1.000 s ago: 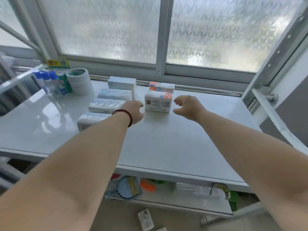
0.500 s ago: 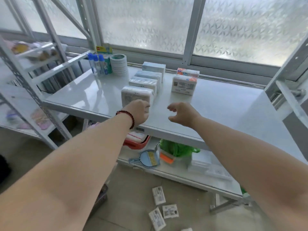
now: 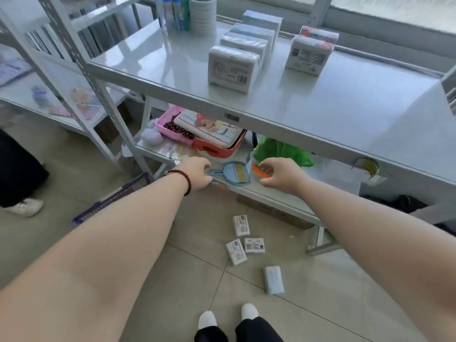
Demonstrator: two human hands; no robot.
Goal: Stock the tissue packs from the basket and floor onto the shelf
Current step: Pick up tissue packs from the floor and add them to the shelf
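Observation:
Several white tissue packs lie on the floor tiles: one (image 3: 241,225) nearest the shelf, two side by side (image 3: 236,251) (image 3: 254,245), and a pale blue one (image 3: 273,279) closer to my feet. A dark purple basket (image 3: 116,196) stands on the floor, mostly hidden by my left forearm. On the top shelf (image 3: 320,112) a row of tissue packs (image 3: 232,69) runs back, with two orange-printed packs (image 3: 308,55) to its right. My left hand (image 3: 197,175) and my right hand (image 3: 281,175) hang empty, fingers loosely curled, above the floor in front of the lower shelf.
The lower shelf holds a blue dustpan and brush (image 3: 234,172), a red bin (image 3: 219,144), a pink basket (image 3: 170,127) and a green bag (image 3: 278,150). Bottles (image 3: 172,12) and tape rolls (image 3: 202,16) stand at the top shelf's back. Another person's shoe (image 3: 23,207) is at left.
Both hands have come away from the top shelf and dropped below it. My view has tilted down, bringing the floor packs, the basket and my feet into sight.

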